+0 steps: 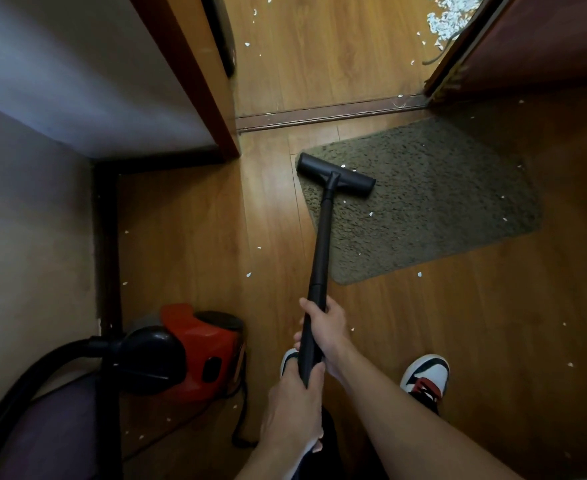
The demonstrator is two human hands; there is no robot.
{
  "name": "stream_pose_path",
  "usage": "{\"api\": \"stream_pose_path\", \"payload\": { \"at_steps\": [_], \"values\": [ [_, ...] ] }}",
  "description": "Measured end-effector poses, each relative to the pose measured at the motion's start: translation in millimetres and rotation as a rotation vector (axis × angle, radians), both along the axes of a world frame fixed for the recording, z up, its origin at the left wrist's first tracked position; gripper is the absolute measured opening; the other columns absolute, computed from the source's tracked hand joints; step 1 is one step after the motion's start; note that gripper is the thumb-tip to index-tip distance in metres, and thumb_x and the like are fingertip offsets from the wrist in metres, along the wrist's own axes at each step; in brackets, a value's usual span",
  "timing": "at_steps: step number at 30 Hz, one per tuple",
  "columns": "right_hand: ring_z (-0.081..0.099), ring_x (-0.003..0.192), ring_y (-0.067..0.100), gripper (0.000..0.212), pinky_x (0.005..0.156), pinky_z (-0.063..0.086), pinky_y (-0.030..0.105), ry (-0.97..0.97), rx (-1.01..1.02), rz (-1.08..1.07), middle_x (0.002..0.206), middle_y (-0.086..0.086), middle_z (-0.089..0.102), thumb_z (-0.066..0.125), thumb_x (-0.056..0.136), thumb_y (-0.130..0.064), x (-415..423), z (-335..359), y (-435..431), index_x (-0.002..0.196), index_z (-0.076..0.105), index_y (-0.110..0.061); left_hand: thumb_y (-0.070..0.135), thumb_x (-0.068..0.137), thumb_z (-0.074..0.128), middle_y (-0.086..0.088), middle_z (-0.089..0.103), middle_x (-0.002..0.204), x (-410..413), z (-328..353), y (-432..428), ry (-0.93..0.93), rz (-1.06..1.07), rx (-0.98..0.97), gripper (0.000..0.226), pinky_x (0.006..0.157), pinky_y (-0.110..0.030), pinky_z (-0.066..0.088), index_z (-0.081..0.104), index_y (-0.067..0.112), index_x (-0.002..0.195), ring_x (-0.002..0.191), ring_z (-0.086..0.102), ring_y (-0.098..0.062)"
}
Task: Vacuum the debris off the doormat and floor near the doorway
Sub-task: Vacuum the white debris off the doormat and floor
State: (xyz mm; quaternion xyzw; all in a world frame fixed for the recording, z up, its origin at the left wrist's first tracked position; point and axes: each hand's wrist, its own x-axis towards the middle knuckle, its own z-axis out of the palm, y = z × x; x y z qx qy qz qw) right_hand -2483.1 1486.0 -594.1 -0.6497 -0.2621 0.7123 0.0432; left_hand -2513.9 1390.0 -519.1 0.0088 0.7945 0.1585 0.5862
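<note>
A black vacuum wand [321, 244] runs from my hands to its T-shaped floor head [335, 174], which sits on the near-left corner of the olive doormat [434, 202]. My right hand [326, 327] grips the wand higher up. My left hand [295, 407] grips it lower, near my body. Small white scraps [371, 214] lie scattered on the mat and on the wooden floor [195, 237]. A thick pile of white debris [447, 15] lies past the doorway at the top right.
The red and black vacuum body [188, 355] stands at lower left with its hose [25, 386] curving off. A door frame [195, 71] and wall close the left side. The threshold strip [330, 114] crosses ahead; an open door [527, 43] is at right. My shoes [425, 377] stand below.
</note>
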Motion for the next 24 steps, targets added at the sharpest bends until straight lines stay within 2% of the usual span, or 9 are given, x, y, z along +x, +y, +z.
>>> {"api": "stream_pose_path", "payload": {
  "at_steps": [3,11,15,22,24],
  "values": [
    [0.062,0.047,0.015,0.021,0.044,0.053,0.027,0.002,0.025,-0.004,0.078,0.011,0.06,0.065,0.1,-0.025,-3,-4,15,0.115,0.059,-0.012,0.052,0.099,0.044,-0.009,0.066,0.08,-1,-7,14,-0.033,0.029,0.03,0.022,0.046,-0.03,0.053,0.051,0.032,0.103,0.049,0.062,-0.019],
    [0.062,0.047,0.016,0.022,0.043,0.054,0.028,0.015,0.09,-0.002,0.077,0.012,0.058,0.063,0.102,-0.024,-13,-7,66,0.116,0.058,-0.008,0.05,0.098,0.045,-0.007,0.065,0.068,-11,-15,64,-0.038,0.026,0.108,0.027,0.044,-0.028,0.049,0.054,0.026,0.107,0.046,0.062,-0.02],
    [0.063,0.049,0.016,0.026,0.044,0.053,0.028,0.0,0.108,0.007,0.08,0.012,0.059,0.063,0.102,-0.025,-12,-9,83,0.12,0.057,-0.007,0.048,0.099,0.046,-0.008,0.066,0.074,-12,-14,82,-0.055,0.033,0.104,0.027,0.043,-0.028,0.049,0.053,0.024,0.108,0.045,0.06,-0.019],
    [0.063,0.047,0.016,0.024,0.042,0.053,0.028,-0.013,0.071,0.053,0.081,0.013,0.058,0.062,0.102,-0.023,6,-7,77,0.119,0.057,-0.007,0.049,0.1,0.046,-0.005,0.061,0.066,8,-12,73,-0.095,0.088,0.085,0.027,0.043,-0.027,0.048,0.052,0.026,0.114,0.045,0.056,-0.016],
    [0.063,0.046,0.017,0.026,0.043,0.053,0.028,-0.022,0.055,0.066,0.078,0.012,0.059,0.063,0.102,-0.024,16,-8,70,0.12,0.057,-0.006,0.05,0.099,0.046,-0.005,0.059,0.066,20,-8,66,-0.103,0.123,0.072,0.025,0.045,-0.028,0.048,0.052,0.028,0.109,0.046,0.055,-0.016]
  ]
}}
